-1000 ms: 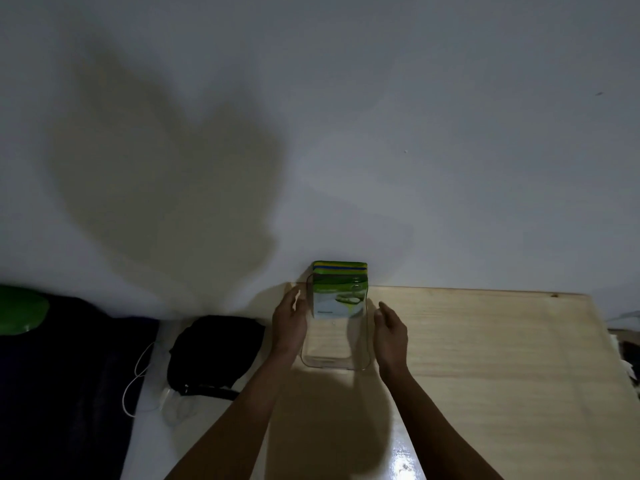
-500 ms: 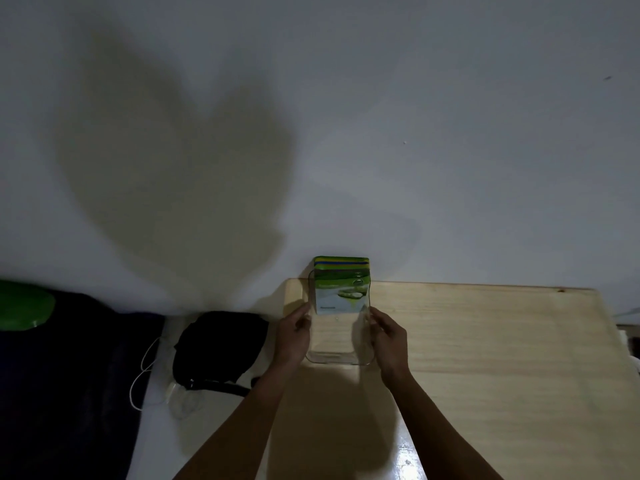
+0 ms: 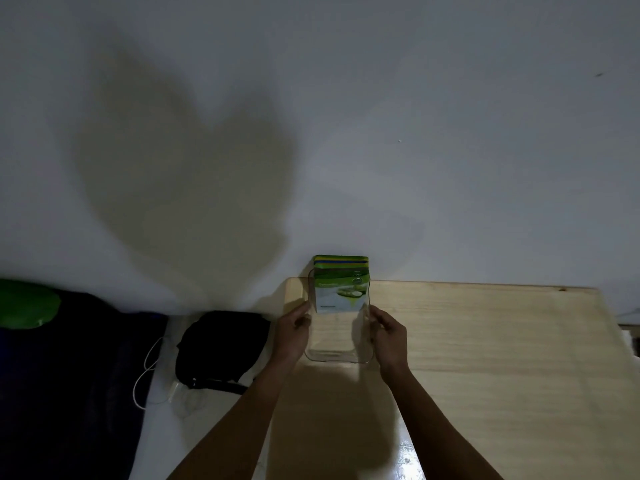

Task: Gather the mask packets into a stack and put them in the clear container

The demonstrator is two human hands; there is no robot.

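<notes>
A clear container (image 3: pixel 335 355) stands on the wooden table (image 3: pixel 485 348) near its far left corner, close to the wall. A stack of green and white mask packets (image 3: pixel 341 289) stands upright inside it at the far end, its top above the rim. My left hand (image 3: pixel 292 336) grips the container's left wall. On the opposite wall my right hand (image 3: pixel 389 337) holds the container. Both hands have their fingers curled on the plastic.
A black bag (image 3: pixel 221 344) lies on a white surface left of the table, with a white cable (image 3: pixel 147 372) beside it. Further left are a dark cloth (image 3: pixel 69 375) and a green object (image 3: pixel 27 306). A white wall rises right behind the table.
Both hands have closed in from beside the container onto its side walls. The view has shifted slightly, and the container with its packets stays at the table's far left.
</notes>
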